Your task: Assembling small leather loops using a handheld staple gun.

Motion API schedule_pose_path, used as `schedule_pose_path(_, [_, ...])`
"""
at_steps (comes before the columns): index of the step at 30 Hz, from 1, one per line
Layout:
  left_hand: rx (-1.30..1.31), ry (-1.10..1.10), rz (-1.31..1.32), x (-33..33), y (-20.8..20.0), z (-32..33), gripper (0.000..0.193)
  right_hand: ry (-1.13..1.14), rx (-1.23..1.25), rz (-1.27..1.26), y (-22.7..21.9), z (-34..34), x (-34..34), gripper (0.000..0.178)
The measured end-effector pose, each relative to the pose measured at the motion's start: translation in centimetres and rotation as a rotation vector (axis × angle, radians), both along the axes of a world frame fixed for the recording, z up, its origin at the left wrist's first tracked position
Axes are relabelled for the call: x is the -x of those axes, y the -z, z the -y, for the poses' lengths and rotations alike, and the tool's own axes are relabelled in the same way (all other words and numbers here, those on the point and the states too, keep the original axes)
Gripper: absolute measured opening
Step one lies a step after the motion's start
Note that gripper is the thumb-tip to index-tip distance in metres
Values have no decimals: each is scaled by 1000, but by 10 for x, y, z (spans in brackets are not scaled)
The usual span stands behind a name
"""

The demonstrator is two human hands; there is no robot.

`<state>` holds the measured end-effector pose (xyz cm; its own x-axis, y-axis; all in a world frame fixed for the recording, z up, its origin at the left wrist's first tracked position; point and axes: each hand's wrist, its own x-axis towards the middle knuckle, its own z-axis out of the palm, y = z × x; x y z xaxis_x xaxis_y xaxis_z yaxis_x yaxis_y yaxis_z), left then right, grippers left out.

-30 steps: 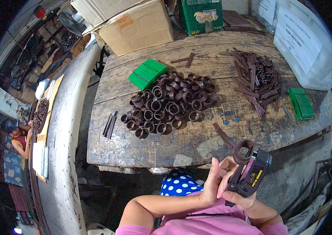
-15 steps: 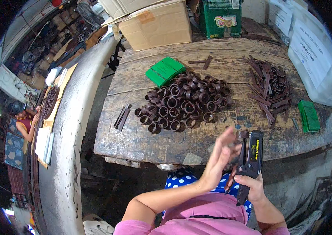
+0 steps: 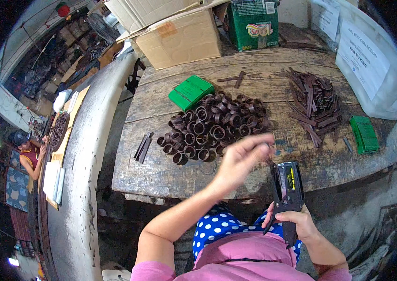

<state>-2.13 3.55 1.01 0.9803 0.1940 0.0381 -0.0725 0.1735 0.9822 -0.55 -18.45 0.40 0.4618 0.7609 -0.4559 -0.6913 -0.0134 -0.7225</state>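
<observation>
In my right hand (image 3: 301, 224) is a black plier stapler (image 3: 292, 185) with yellow markings, held upright near the table's front edge. My fingers wrap its handles. My left hand (image 3: 243, 161) is raised just left of the stapler's jaws, its fingers curled together. What it holds, if anything, is hidden and blurred. Beyond it lies a heap of dark brown leather loops (image 3: 217, 129) on the worn wooden table (image 3: 189, 180). A pile of loose brown leather strips (image 3: 315, 105) sits to the right.
A green box (image 3: 190, 92) touches the heap's back edge; another green box (image 3: 364, 135) is at the right. Thin dark strips (image 3: 143, 147) lie at left. Cardboard boxes (image 3: 179, 40), a larger green carton (image 3: 254, 25) and a clear plastic bin (image 3: 362, 65) line the back. A person (image 3: 29, 154) works at another table.
My left hand has moved left, away from the stapler, and its fingers have curled. The loop at the stapler's tip no longer shows there. The stapler sits slightly lower and further left.
</observation>
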Motion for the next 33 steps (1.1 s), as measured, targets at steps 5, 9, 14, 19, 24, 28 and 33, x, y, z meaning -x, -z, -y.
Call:
schedule_pose_path(5, [-991, -472, 297, -45, -2, -92, 25, 28, -15, -34, -8, 11, -1, 30])
schedule_pose_path(9, [-1225, -467, 163, -51, 6, -134, 32, 90, -49, 33, -5, 19, -5, 31])
schedule_pose_path(14, [-1357, -430, 325, -57, -7, -93, 33, 253, 54, 146, -9, 30, -18, 42])
schedule_pose_path(19, [-1312, 296, 447, -48, -6, -30, 26, 353, 27, 201, -7, 42, -24, 30])
schedule_pose_path(24, [-1266, 431, 359, -42, 13, -24, 20, 364, 69, 273, -9, 38, -25, 35])
schedule_pose_path(28, [-1260, 380, 305, -40, 15, -23, 20, 378, 67, 308, -3, 34, -30, 29])
schedule_pose_path(33, [-935, 132, 141, -30, 10, -14, 13, 393, -24, 425, -2, 26, -41, 17])
